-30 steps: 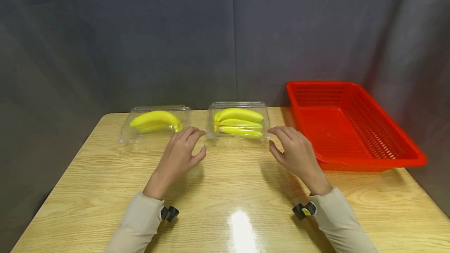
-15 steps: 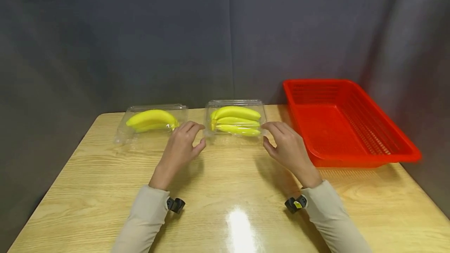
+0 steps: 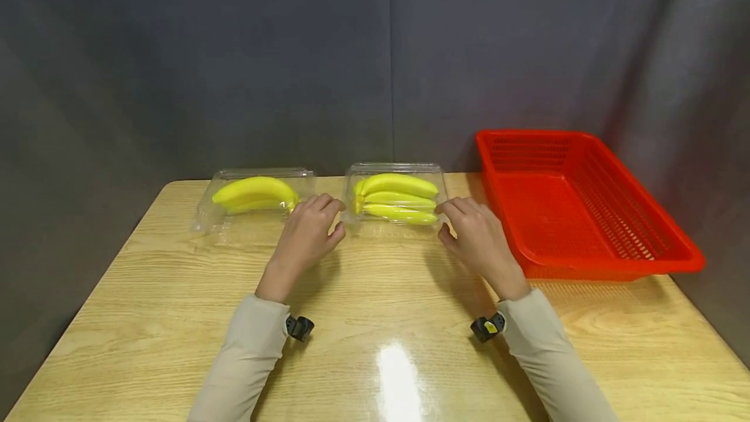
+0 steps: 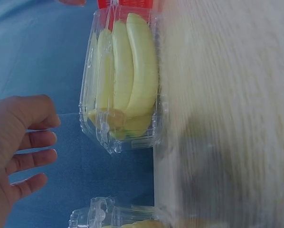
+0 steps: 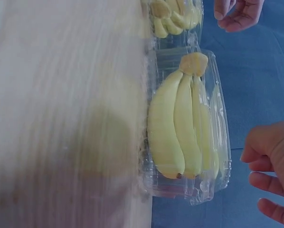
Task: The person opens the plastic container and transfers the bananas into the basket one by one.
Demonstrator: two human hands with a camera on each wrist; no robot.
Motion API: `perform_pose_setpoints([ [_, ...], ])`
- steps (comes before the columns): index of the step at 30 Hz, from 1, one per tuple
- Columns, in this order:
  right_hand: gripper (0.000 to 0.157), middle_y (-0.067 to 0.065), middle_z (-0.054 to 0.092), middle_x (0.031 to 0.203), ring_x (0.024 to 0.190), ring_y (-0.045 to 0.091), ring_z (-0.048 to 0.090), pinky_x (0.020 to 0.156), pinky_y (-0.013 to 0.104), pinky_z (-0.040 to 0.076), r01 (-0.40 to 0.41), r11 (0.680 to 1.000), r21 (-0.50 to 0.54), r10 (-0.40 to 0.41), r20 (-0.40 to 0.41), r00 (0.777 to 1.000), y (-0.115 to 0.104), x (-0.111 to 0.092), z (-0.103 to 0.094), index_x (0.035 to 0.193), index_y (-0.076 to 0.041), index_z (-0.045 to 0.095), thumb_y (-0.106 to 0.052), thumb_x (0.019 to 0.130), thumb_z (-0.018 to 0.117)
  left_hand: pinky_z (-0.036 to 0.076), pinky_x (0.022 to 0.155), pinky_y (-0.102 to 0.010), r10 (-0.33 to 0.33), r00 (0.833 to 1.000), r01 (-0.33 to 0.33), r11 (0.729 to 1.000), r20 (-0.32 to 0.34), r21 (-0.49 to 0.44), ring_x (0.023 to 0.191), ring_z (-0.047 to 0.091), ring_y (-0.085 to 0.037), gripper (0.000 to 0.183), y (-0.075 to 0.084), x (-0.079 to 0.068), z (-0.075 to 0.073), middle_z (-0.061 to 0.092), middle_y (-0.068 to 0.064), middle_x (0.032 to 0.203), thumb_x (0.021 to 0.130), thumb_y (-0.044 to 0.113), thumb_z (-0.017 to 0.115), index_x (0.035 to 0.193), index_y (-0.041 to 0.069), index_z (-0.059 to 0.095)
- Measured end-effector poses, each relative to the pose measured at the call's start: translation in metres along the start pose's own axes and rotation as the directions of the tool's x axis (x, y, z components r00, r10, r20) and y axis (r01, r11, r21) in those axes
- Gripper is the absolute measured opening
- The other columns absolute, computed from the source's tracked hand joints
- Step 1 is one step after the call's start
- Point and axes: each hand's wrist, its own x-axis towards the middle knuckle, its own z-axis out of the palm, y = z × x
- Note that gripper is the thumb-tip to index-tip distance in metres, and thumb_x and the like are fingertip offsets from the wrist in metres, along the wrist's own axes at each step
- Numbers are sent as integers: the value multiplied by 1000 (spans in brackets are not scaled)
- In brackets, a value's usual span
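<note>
A clear plastic clamshell box point(image 3: 394, 166) holding a bunch of yellow bananas point(image 3: 398, 186) lies near the back edge of the table, lid down. My left hand point(image 3: 309, 232) is just off its left front corner, fingers loosely bent, nothing held. Off the right front corner is my right hand point(image 3: 479, 234), likewise holding nothing. Both wrist views show a gap between the fingers and the box: left hand point(image 4: 16, 147), right hand point(image 5: 275, 161). To the left lies a second clear clamshell box point(image 3: 202, 217) with bananas point(image 3: 254, 192), partly behind my left hand.
A red plastic basket point(image 3: 592, 267) with slotted walls stands at the right of the wooden table point(image 3: 381, 298), close to my right hand. A dark grey curtain point(image 3: 281, 64) hangs right behind the table's back edge.
Both hands have moved slightly forward toward the middle box, the right one also a little inward. The head view has shifted a bit. The boxes and basket stay in place on the table.
</note>
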Motion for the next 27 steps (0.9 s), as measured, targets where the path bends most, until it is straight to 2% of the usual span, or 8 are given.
perform_pose_setpoints([
  [4, 22, 9, 67, 89, 81, 29, 61, 66, 39, 50, 13, 999, -30, -13, 9, 1000, 4, 0, -1, 94, -2, 67, 4, 73, 66, 49, 69, -42, 15, 1000, -16, 999, 9, 29, 80, 59, -28, 17, -1, 2, 3, 63, -10, 91, 81, 2, 69, 98, 0, 69],
  [9, 22, 8, 67, 87, 79, 28, 61, 62, 38, 49, 33, 997, -73, -31, 28, 999, 6, -1, 1, 94, -3, 67, 4, 73, 66, 50, 72, -42, 41, 999, -43, 995, 29, 93, 76, 57, -26, 16, -3, 1, 7, 60, -9, 88, 81, 0, 69, 97, 0, 68],
  [14, 22, 8, 66, 86, 78, 28, 60, 61, 38, 48, 44, 995, -85, -43, 24, 999, 9, -2, 4, 93, -4, 67, 3, 72, 69, 49, 68, -41, 52, 998, -54, 989, 22, 134, 70, 53, -24, 14, -5, 1, 11, 57, -8, 83, 79, -1, 69, 92, 1, 67],
  [19, 21, 7, 67, 85, 76, 27, 60, 59, 37, 48, 45, 996, -78, -44, 22, 999, 11, -2, 5, 90, -5, 67, 4, 72, 68, 46, 61, -39, 51, 999, -53, 990, 13, 133, 68, 53, -26, 11, -6, 0, 14, 55, -8, 77, 77, -4, 67, 86, 1, 64],
  [27, 19, 7, 67, 84, 76, 27, 60, 59, 38, 48, 33, 994, -101, -30, 30, 999, 16, -6, 8, 90, -3, 67, 3, 72, 69, 45, 60, -37, 47, 999, -48, 991, 12, 127, 67, 53, -26, 11, -8, -3, 19, 55, -8, 75, 77, -7, 65, 82, 2, 63],
])
